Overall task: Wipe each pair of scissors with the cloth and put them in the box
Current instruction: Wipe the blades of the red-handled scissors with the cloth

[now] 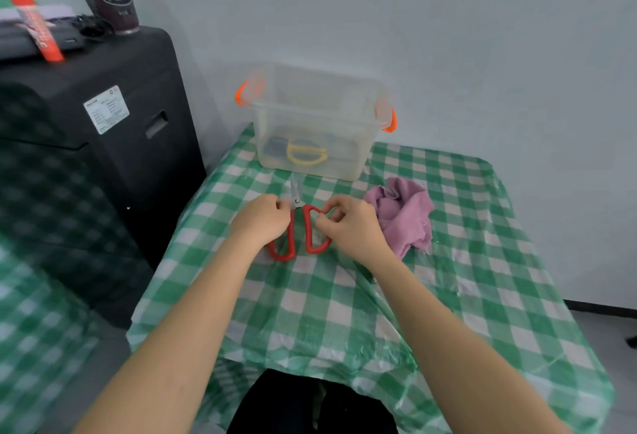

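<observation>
Forearms: two bare forearms reach forward from the bottom edge over the table, which is covered in a green-and-white checked plastic cloth.
Left hand: fingers curled, gripping the left red loop of the scissors near the pivot; the loop's lower part shows below the hand.
Right hand: thumb and forefinger pinch the upper part of the right red loop; remaining fingers curled.
Red-handled scissors with short steel blades: between both hands at table centre, blades pointing away toward the box, handles slightly apart. Contact with the tablecloth cannot be determined.
Crumpled pink cloth: lies on the table just beside the right hand, on its right side; neither hand touches it.
Clear plastic box with orange side handles: stands at the far edge of the table against the wall, lid off.
Box contents: yellow-handled scissors lie on the bottom; a dark object beside them is too blurred to identify.
Black cabinet: stands left of the table, carrying a dark printed cup.
</observation>
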